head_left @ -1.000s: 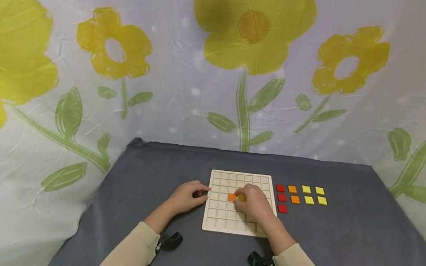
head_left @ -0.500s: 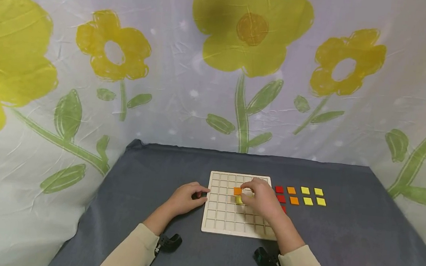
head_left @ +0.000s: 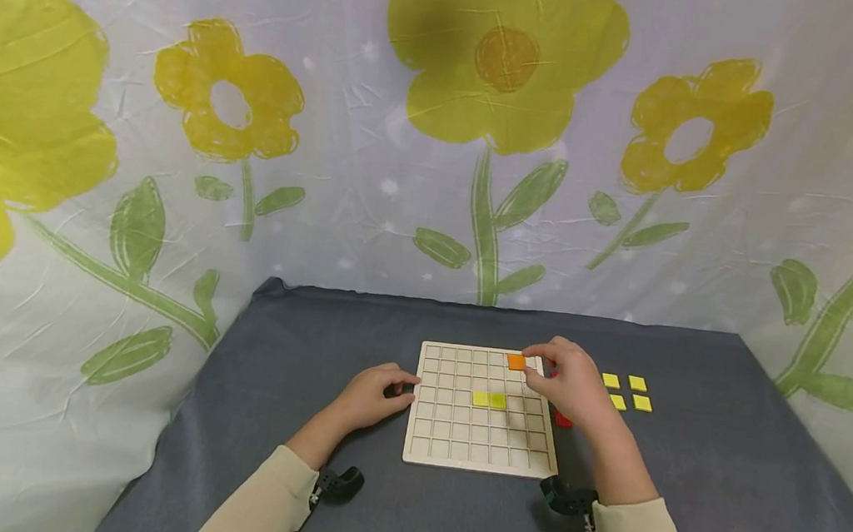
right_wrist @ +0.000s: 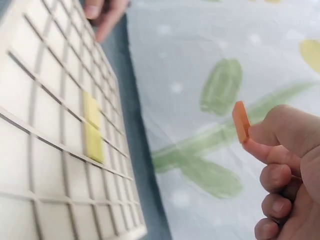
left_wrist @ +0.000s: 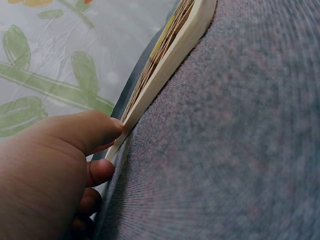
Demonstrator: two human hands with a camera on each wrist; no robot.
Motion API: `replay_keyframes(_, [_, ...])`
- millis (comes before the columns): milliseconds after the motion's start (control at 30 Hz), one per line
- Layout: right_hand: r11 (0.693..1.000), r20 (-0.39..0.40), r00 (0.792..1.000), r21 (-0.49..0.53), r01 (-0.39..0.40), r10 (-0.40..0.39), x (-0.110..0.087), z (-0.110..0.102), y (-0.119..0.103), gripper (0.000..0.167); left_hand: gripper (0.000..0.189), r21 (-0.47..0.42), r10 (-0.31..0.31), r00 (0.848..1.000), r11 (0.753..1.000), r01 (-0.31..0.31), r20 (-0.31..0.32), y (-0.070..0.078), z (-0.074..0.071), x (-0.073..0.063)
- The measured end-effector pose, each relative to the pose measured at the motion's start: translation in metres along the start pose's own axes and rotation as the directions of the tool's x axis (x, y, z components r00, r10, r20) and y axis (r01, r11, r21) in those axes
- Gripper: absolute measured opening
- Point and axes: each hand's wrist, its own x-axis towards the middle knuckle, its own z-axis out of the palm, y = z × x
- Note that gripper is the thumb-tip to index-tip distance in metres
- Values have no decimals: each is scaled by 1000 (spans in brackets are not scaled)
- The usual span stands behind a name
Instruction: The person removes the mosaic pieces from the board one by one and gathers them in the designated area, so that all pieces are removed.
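A thin orange square tile [head_left: 516,362] is pinched between the thumb and index finger of my right hand [head_left: 571,384], over the far right corner of the pale wooden grid board [head_left: 451,435]. In the right wrist view the orange tile [right_wrist: 241,122] is seen nearly edge-on, raised off the board. Two yellow tiles [head_left: 489,399] lie side by side in cells near the board's middle. My left hand [head_left: 371,395] rests at the board's left edge. In the left wrist view, that hand's fingertips touch the wooden rim [left_wrist: 165,75].
Several loose yellow tiles [head_left: 639,383] lie on the dark grey cloth [head_left: 710,480] right of the board. A red tile [head_left: 562,419] shows partly beside the board; my right hand covers the area around it. A flowered curtain [head_left: 341,209] hangs behind the table.
My right hand has moved from the board's middle to its far right corner, carrying the orange tile. Two yellow tiles now show where the hand was. The left hand has stayed put.
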Motion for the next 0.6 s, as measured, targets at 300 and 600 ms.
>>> replay_keyframes(300, [999, 35, 999, 2, -41, 41, -9, -33, 7, 23, 28, 0, -12, 1000, 1000, 12, 5, -1, 0, 1])
replay_keyframes(600, [993, 90, 990, 24, -116, 113, -20, -60, 22, 25, 28, 4, -24, 1000, 1000, 24, 8, 0, 1, 0])
